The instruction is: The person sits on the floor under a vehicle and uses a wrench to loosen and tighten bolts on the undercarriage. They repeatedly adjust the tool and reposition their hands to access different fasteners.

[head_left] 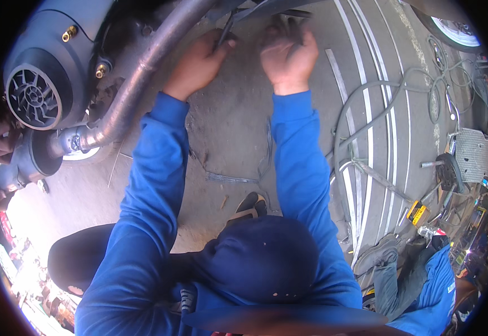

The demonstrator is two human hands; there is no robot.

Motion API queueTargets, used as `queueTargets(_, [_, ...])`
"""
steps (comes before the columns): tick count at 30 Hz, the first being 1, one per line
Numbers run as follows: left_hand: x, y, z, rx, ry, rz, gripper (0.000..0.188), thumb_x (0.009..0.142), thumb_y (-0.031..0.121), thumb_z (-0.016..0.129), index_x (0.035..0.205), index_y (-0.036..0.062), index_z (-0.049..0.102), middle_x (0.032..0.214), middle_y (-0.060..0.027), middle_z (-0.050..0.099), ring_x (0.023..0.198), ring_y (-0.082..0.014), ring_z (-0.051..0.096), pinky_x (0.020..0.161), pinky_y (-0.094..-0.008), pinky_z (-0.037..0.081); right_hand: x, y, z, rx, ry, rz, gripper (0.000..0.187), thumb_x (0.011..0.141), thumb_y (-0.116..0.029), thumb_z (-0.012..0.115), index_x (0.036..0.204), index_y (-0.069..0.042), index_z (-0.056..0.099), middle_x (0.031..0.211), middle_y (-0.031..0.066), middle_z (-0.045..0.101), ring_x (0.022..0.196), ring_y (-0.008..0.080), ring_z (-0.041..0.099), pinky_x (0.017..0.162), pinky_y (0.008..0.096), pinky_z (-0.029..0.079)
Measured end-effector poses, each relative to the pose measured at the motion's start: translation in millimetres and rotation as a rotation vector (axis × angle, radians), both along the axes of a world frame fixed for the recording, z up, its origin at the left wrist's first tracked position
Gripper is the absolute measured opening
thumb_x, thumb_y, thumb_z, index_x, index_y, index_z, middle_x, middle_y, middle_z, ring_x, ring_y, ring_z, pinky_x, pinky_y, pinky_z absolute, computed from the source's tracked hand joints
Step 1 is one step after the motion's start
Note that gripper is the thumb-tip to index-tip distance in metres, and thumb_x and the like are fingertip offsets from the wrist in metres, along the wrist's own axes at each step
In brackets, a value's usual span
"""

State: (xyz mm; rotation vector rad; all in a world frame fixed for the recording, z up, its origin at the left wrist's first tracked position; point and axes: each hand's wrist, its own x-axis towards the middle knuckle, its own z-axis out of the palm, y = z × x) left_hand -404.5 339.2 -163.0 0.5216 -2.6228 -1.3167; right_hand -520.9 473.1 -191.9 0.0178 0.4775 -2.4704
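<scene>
My left hand (196, 66) is closed around a thin dark rod-like tool (227, 29), its thumb lying along it. Apart from it, my right hand (290, 56) is raised with its palm side showing. Its fingers are smeared by motion, so their grip is unclear. A thin dark bar (297, 13) shows just beyond those fingertips. Above both hands, the edge of a dark panel (266, 8) crosses the top of the view. To the left of my left hand runs a bent metal exhaust pipe (129, 89), joined by a clamp (76, 140) to a dark cylinder.
A dark engine cover with a round vaned grille (34, 96) stands at the left. Long pale strips (364, 95) and a looped hose (347, 112) lie on the right floor. A wheel (457, 31) is far right; another person in blue (431, 285) is lower right, near a yellow box (417, 213).
</scene>
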Motion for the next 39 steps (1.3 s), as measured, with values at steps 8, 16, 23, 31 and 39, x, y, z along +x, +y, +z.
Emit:
queueTargets(8, [-34.4,19.2,-59.0,-0.216,0.417,0.31,0.029,0.091,0.029,0.055,0.096,0.0023,0.065,0.09,-0.02,0.066,0.084,-0.0365,0.062,0.076,-0.0429,0.048,58.2,2.3,36.6,0.503,0.596,-0.414,0.038,0.081,-0.005,0.053,0.118,0.001,0.052,0.111,0.0111,0.056,0.099,0.0239,0.052,0.091,0.0387,0.039])
queueTargets(16, [-108.5,100.0,-29.4,0.897,0.735,0.451,0.03,0.098,0.031,0.049,0.106,0.004,0.058,0.101,-0.0119,0.063,0.097,-0.0288,0.062,0.082,-0.0404,0.047,83.7,85.6,21.6,0.984,1.024,-0.351,0.047,0.08,-0.006,0.05,0.125,0.007,0.049,0.121,0.0141,0.053,0.115,0.0254,0.049,0.1,0.041,0.037])
queueTargets(23, [-17.6,85.3,26.4,1.985,0.554,0.004,0.029,0.103,0.035,0.034,0.094,0.0105,0.047,0.064,0.0055,0.037,0.054,-0.0071,0.036,0.055,-0.0255,0.034,51.9,37.5,-17.2,0.168,-0.025,0.431,0.058,0.098,-0.046,0.032,0.129,0.001,0.046,0.129,0.0133,0.051,0.123,0.0207,0.045,0.105,0.0386,0.035])
queueTargets(31, [7.3,16.1,23.2,0.893,-0.148,0.095,0.039,0.103,0.038,0.035,0.096,0.0046,0.053,0.05,0.0056,0.029,0.034,-0.0056,0.024,0.042,-0.0234,0.03,-9.0,-9.2,-13.5,-0.047,-0.145,0.049,0.03,0.095,-0.033,0.043,0.11,-0.007,0.051,0.112,0.0086,0.052,0.107,0.02,0.048,0.097,0.0425,0.034])
queueTargets(39, [-23.0,10.8,-64.8,-0.269,0.338,0.303,0.029,0.094,0.029,0.05,0.104,0.0044,0.063,0.079,-0.0177,0.065,0.075,-0.0365,0.059,0.069,-0.041,0.05,41.1,-1.5,43.8,0.317,0.212,-0.378,0.017,0.089,-0.021,0.055,0.1,-0.008,0.052,0.096,0.0046,0.054,0.101,0.0196,0.049,0.094,0.042,0.036])
